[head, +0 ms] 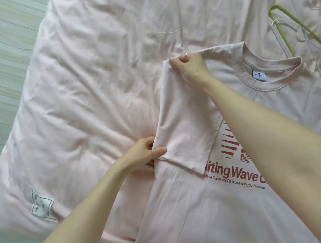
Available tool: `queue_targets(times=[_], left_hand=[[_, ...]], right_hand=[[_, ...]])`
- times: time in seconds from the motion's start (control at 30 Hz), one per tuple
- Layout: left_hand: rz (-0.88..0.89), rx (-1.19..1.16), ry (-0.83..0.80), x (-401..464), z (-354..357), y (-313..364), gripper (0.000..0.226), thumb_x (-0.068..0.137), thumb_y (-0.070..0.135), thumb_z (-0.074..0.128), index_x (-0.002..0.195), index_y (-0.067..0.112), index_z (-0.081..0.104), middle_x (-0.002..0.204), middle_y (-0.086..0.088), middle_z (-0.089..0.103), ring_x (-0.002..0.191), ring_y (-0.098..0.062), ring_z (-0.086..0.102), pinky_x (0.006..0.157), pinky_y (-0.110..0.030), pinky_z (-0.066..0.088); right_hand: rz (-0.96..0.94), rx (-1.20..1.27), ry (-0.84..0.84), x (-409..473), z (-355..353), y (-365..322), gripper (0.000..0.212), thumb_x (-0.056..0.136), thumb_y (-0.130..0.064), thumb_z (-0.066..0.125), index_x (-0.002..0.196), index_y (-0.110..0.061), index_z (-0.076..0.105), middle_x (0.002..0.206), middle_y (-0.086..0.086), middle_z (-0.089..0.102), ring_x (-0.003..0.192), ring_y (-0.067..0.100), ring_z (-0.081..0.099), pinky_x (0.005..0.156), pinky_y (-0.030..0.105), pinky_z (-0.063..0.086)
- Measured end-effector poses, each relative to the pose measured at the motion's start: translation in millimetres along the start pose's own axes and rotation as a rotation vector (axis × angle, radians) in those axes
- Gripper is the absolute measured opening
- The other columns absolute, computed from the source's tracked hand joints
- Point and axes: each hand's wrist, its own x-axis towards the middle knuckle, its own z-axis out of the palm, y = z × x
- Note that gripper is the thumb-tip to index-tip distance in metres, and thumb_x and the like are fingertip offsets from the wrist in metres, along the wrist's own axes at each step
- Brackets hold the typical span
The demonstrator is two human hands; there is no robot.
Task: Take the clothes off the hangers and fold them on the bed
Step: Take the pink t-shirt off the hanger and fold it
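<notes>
The left hand pinches the folded sleeve at its lower corner. The right hand grips the shoulder fold. The T-shirt lies flat on the bed, off its hanger. Fabric is light, limp and creases readily: hold at fold corners. Hangers lie beyond, apparently wire.

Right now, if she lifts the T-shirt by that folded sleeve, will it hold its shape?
Probably not. The T-shirt looks thin and floppy: the sleeve creases where the left hand and right hand pinch it. It likely weighs little and would sag and unfold if lifted.
</notes>
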Motion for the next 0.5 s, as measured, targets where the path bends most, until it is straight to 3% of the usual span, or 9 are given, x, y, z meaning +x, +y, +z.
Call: queue_targets(times=[0.07,0.13,0.3,0.4,0.5], left_hand=[[-0.007,0.032,0.032,4,1,-1,0.016,0.086,0.026,0.066,0.102,0.021,0.064,0.094,-0.001,0.072,0.083,-0.018,0.071,0.078,-0.042,0.058],[-0.013,0.079,0.070,7,3,-1,0.019,0.084,0.027,0.069,0.101,0.021,0.064,0.093,0.001,0.072,0.084,-0.016,0.070,0.080,-0.042,0.057],[-0.013,0.218,0.160,8,10,2,0.029,0.079,0.035,0.071,0.100,0.018,0.062,0.095,0.005,0.069,0.091,-0.015,0.066,0.081,-0.039,0.055],[0.023,0.492,0.390,1,24,5,0.041,0.079,0.047,0.066,0.100,0.015,0.051,0.096,0.003,0.063,0.096,-0.023,0.060,0.072,-0.038,0.047],[0.150,0.600,0.626,-8,36,5,0.051,0.085,0.039,0.061,0.125,0.016,0.039,0.118,-0.003,0.054,0.106,-0.028,0.055,0.072,-0.035,0.039]], right_hand=[[-0.014,-0.130,0.059,-6,-7,6,0.029,0.089,-0.042,0.055,0.086,-0.018,0.072,0.084,-0.008,0.070,0.086,0.011,0.060,0.079,0.028,0.043],[0.010,-0.252,0.120,-18,-19,20,0.039,0.090,-0.051,0.050,0.096,-0.017,0.068,0.096,-0.003,0.068,0.095,0.015,0.059,0.081,0.029,0.042],[0.179,-0.370,0.239,-66,-59,79,0.046,0.091,-0.055,0.044,0.104,-0.015,0.061,0.104,0.000,0.063,0.101,0.020,0.058,0.086,0.034,0.042],[0.302,-0.179,0.279,-89,-66,105,0.042,0.090,-0.051,0.049,0.109,-0.014,0.057,0.100,0.000,0.061,0.102,0.020,0.058,0.085,0.030,0.041],[0.357,-0.077,0.314,-107,-64,124,0.036,0.090,-0.043,0.050,0.112,-0.014,0.054,0.103,0.008,0.067,0.100,0.024,0.061,0.085,0.031,0.045]])
